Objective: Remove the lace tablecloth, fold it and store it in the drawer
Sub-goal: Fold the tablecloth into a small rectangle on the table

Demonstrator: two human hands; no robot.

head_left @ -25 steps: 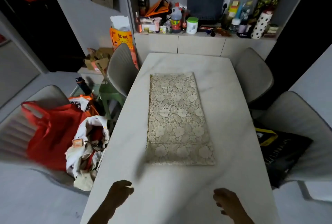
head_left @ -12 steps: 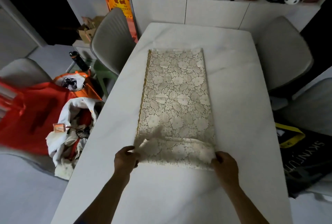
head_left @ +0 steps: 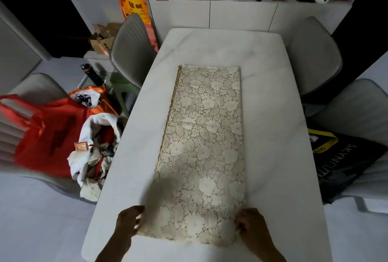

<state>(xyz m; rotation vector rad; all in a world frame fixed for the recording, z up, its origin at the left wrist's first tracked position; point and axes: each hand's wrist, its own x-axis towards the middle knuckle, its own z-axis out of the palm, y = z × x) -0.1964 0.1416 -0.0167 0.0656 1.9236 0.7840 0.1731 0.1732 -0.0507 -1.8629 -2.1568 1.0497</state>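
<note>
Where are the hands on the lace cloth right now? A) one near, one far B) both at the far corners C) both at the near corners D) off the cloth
C: the left hand and right hand each hold a near corner of the cloth, which lies as a long folded strip on the table.

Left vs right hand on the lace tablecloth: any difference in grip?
The left hand pinches the near left corner of the lace tablecloth, fingernails showing. The right hand grips the near right corner, knuckles up, nails hidden. Both hold the near edge over the table.
</note>
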